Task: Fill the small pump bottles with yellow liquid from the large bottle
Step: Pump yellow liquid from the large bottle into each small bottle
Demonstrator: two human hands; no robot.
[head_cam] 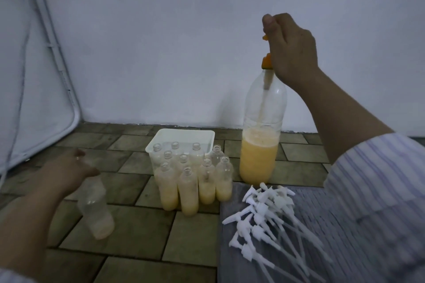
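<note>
Right hand point(291, 49) clamped around orange pump point(266, 61) atop large bottle point(262, 131), roughly a third full of yellow liquid, on floor point(142, 232) near wall. Left hand point(69, 172) gripping blurred, tilted small bottle point(96, 211) by neck.

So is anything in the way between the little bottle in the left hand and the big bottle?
Yes. The cluster of small bottles and the white tub behind them stand on the floor between the bottle held by the left hand and the big bottle.
</note>
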